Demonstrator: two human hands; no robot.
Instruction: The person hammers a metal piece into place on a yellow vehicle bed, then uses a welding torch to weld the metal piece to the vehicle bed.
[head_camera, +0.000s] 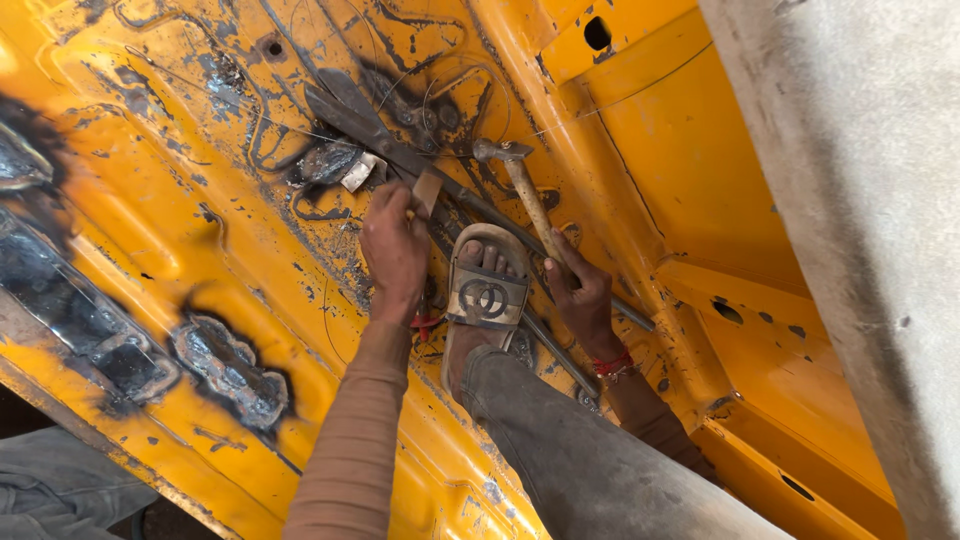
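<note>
My right hand (583, 290) grips the hammer (530, 195) by its wooden handle, head pointing up-left toward the chisel (425, 190) that my left hand (395, 250) clasps against the yellow panel (200, 200), just left of my sandal (487, 295).

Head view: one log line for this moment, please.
left hand: grips chisel | right hand: holds hammer | foot on yellow panel
</note>
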